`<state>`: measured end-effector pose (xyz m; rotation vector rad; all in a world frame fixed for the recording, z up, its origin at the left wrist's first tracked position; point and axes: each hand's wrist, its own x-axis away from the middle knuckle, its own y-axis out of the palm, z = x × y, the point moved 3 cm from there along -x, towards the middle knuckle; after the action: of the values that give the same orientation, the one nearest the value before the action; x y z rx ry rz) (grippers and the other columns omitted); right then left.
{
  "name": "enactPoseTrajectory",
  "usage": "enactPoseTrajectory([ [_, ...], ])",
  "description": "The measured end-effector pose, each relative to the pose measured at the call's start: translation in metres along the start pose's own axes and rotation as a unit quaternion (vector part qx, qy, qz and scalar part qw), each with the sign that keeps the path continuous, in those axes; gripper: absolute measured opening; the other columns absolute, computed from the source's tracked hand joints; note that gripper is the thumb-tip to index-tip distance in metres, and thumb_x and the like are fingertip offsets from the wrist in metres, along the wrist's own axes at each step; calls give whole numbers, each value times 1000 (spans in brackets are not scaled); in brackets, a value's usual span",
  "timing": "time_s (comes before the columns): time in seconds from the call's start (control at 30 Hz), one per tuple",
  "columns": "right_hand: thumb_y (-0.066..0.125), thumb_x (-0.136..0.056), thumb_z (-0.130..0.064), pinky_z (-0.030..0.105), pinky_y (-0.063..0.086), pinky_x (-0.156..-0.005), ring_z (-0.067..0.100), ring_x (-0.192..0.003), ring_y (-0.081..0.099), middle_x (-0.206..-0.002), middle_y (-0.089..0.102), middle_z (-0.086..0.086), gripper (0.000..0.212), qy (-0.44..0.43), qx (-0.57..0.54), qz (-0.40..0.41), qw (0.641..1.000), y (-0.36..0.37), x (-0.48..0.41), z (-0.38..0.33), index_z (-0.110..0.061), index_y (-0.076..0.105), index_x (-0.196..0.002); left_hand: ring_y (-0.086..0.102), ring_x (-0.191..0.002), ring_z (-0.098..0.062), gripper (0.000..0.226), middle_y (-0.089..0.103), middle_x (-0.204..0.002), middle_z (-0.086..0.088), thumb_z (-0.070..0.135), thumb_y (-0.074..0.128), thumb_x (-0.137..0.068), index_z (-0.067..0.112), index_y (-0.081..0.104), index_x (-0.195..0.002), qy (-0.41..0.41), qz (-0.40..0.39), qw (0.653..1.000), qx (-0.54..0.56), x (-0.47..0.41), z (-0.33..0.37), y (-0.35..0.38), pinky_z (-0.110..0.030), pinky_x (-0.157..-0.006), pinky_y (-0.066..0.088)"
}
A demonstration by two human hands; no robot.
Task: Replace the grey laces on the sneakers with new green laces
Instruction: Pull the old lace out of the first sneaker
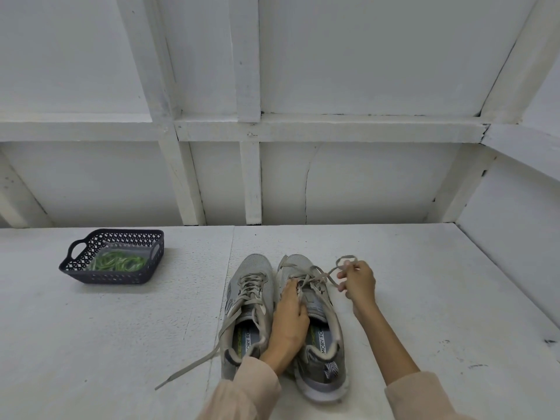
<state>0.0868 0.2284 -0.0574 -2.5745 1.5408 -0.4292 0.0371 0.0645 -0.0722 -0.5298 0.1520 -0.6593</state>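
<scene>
Pale pink sleeves (251, 386) at the near edge. Left-hand grip (289, 322) lies on the right-side grey mesh sneaker (318, 304), fingers fairly straight over tongue and lacing, closed on nothing that shows. Right-hand grip (359, 281), beside that sneaker's toe, pinches a loop of flat grey lace (345, 258) drawn out from the eyelets. Left of the left-hand grip — second grey mesh sneaker (253, 268), its loose lace end (194, 363) trailing on the white tabletop (424, 298). Far left of both grips — dark perforated plastic basket (121, 231) holding bagged green laces (121, 262).
</scene>
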Motion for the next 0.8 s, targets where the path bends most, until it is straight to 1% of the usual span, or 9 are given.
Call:
enactPoseTrajectory([
  [0.07,46,-102,-25,27,33,-48,18,-49,51,-81,64,7,20,-2,-24,33,999,-8,-3,-1,-16,53,-85,39,-138,-24,51,42,-149,-10,9,40,-100,10,27,-149,3,1,1000,2,1,2,-1,-35,-116,27],
  [0.1,48,-101,-29,27,33,-47,18,-48,51,-79,64,7,21,1,-10,12,1000,-10,-4,-1,-15,54,-86,37,-139,-22,50,40,-150,-7,8,41,-100,9,29,-149,11,4,1000,2,1,3,-2,-32,-117,25],
  [0.2,57,-95,-44,20,29,-40,15,-43,48,-69,63,6,37,22,69,-129,989,-11,3,0,-10,61,-79,43,-129,-15,41,49,-135,3,9,47,-98,11,43,-139,43,9,999,22,0,15,-9,-20,-105,30],
  [0.3,61,-92,-43,21,26,-43,13,-43,47,-64,61,4,40,8,98,-201,975,-6,15,0,-10,59,-71,52,-107,-14,22,54,-106,11,12,47,-98,22,58,-114,37,35,998,39,-11,25,-24,-22,-89,38],
  [0.4,69,-87,-42,21,32,-43,12,-53,51,-68,61,0,32,-24,113,-221,968,3,23,-3,-12,63,-80,58,-112,-20,30,65,-117,-2,6,45,-95,10,63,-120,32,48,995,-75,-35,29,-42,-26,-94,42],
  [0.47,75,-81,-39,20,36,-44,11,-62,53,-74,60,-3,25,-33,127,-232,964,8,26,-5,-17,66,-88,62,-108,-23,26,69,-114,-9,9,52,-93,8,68,-113,25,-5,984,-175,-48,30,-50,-28,-90,45],
  [0.57,78,-77,-27,23,44,-57,14,-81,59,-87,60,-2,15,-44,146,-266,952,15,29,-7,-25,67,-87,66,-97,-23,18,73,-103,-10,16,61,-91,8,74,-100,11,-68,968,-243,-54,27,-51,-27,-80,46],
  [0.67,76,-73,-21,29,51,-77,15,-97,60,-97,62,-1,14,-70,169,-280,943,18,31,-5,-31,70,-81,66,-94,-21,14,74,-99,-6,21,66,-87,14,75,-95,13,-57,966,-252,-56,21,-50,-27,-77,47],
  [0.8,75,-65,-26,39,50,-90,6,-97,59,-96,66,-11,14,-94,172,-251,948,20,33,1,-37,71,-73,67,-91,-22,11,74,-95,-5,25,66,-85,18,74,-90,8,-55,965,-256,-59,22,-51,-27,-75,47],
])
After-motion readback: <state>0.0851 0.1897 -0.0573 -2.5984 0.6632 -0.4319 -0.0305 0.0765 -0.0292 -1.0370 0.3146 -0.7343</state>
